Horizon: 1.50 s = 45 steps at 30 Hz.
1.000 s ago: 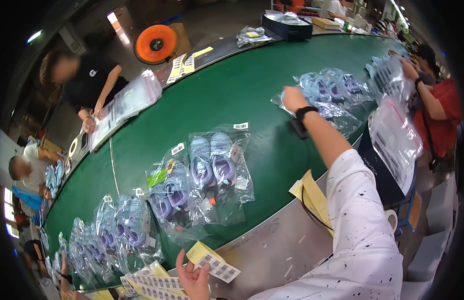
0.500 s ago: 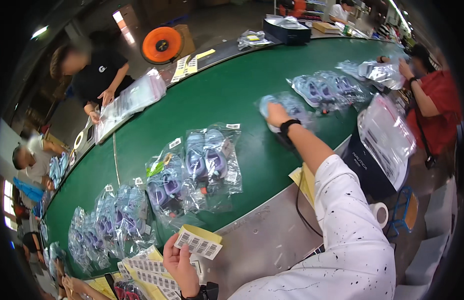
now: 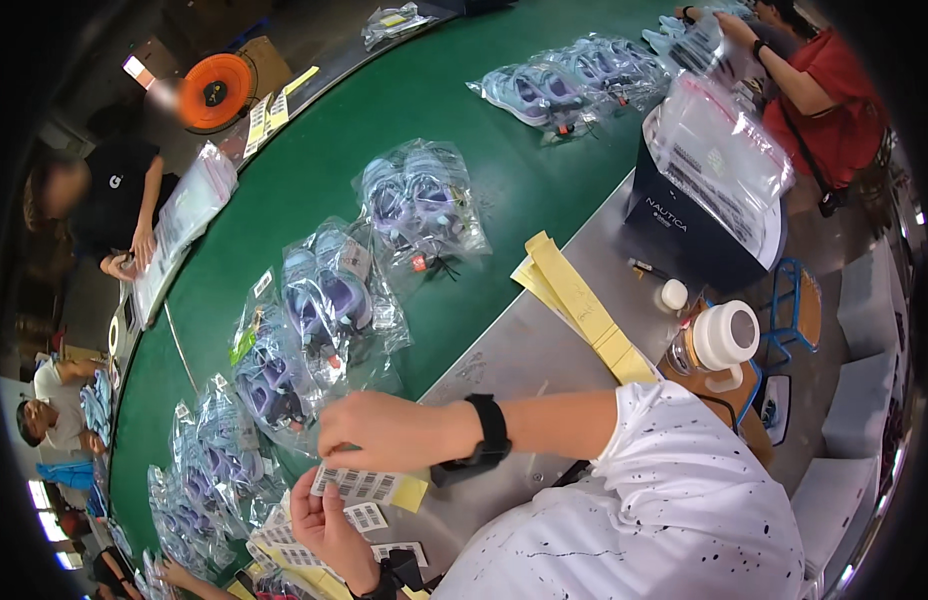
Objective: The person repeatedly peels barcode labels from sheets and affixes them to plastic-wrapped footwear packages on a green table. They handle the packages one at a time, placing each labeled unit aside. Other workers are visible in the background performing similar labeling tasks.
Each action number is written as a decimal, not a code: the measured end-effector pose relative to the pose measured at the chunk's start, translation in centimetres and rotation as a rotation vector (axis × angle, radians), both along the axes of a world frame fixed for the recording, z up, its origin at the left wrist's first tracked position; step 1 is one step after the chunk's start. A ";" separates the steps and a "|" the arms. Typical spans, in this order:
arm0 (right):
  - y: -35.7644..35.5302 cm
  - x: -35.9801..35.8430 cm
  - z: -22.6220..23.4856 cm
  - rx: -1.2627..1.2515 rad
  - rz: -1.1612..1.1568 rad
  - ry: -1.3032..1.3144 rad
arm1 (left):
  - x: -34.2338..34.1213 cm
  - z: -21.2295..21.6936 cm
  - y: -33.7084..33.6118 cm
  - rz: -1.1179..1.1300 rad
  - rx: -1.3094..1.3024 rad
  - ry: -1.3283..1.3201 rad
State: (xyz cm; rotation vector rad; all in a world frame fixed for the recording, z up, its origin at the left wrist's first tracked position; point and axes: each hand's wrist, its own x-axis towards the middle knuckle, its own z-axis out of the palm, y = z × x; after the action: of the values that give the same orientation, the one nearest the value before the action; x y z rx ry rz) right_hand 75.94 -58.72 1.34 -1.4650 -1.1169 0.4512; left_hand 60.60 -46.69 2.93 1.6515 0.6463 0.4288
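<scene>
My left hand (image 3: 332, 530) pinches a yellow-backed sheet of white barcode labels (image 3: 369, 486) near the table's front edge. Right above it, my right hand (image 3: 379, 430) has its fingers curled down at the sheet's upper left edge; its fingertips are partly hidden, and what they grip cannot be made out. Beyond the hands lie light blue shoes in clear plastic bags, among them a nearer bagged pair (image 3: 329, 285) and a farther one (image 3: 419, 195). More label sheets (image 3: 294, 545) lie beside my left wrist.
A green work surface (image 3: 474, 240) curves away, its steel edge (image 3: 484, 400) nearest me. Folded yellow backing strips (image 3: 584, 315), a white-lidded jar (image 3: 724, 335) and a dark box (image 3: 699, 225) of plastic bags are at the right. Co-workers stand at the far left and far right.
My right hand has left the bagged shoes at the right and come back to the label sheet in my left hand. The view has shifted to the right.
</scene>
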 end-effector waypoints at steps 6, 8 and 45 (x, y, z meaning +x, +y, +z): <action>-0.3 -0.8 -1.2 0.182 -0.188 -0.101 | 0.7 0.1 -0.7 -0.050 -0.003 0.076; -0.5 -0.4 -0.5 0.238 -0.224 -0.160 | 1.2 0.3 -1.2 -0.032 -0.049 0.075; -7.8 38.1 -15.8 -1.003 -1.013 -0.016 | 3.7 -3.4 -1.7 -0.143 -0.254 0.211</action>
State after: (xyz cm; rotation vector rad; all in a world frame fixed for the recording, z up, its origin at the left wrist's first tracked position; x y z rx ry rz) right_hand 114.06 -66.51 -14.47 -2.6470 0.0389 0.2492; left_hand 64.31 -48.42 -0.43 1.4983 0.7021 0.0653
